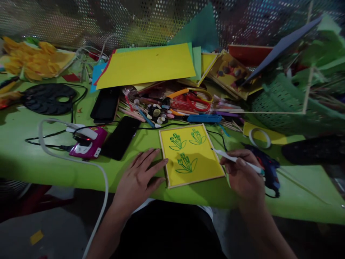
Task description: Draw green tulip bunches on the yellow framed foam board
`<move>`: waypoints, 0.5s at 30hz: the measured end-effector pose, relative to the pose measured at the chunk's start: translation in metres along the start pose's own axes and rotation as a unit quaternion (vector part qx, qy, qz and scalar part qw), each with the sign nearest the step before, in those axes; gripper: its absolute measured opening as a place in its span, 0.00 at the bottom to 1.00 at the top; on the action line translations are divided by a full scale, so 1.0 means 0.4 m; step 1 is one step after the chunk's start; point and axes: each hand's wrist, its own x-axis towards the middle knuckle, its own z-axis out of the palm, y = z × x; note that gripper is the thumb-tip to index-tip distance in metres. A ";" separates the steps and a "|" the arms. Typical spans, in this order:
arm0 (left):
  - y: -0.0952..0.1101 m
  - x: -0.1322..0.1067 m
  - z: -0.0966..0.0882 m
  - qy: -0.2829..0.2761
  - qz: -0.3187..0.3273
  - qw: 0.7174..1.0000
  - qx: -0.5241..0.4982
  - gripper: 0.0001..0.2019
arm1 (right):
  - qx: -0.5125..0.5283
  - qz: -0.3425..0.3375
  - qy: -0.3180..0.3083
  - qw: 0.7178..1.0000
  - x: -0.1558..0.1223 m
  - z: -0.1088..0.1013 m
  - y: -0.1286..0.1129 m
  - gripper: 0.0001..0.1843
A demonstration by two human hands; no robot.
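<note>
A small yellow board (192, 154) with a pale wooden frame lies on the green table (54, 162) in front of me; three green flower drawings are on it. My left hand (138, 176) lies flat with fingers stretched out on the table, its fingertips touching the board's left edge. My right hand (242, 174) is closed round a white pen (237, 160), whose tip rests at the board's right edge.
Two dark phones (121, 137) and a pink device (87, 144) with cables lie to the left. Behind the board sits a heap of scissors, sticks and pens (175, 106), with yellow paper sheets (147, 64) beyond. A green basket (285, 104), a tape roll (259, 137) and a blue glue gun (269, 169) are on the right.
</note>
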 end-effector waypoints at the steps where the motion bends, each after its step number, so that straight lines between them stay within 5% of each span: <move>1: 0.000 0.000 0.000 0.000 0.000 1.000 0.000 0.23 | 0.000 0.004 -0.001 1.000 -0.001 -0.001 0.003 0.11; 15: 0.005 0.004 -0.003 -0.001 -0.014 1.000 -0.001 0.21 | 0.060 0.030 0.007 0.998 -0.006 0.004 0.001 0.07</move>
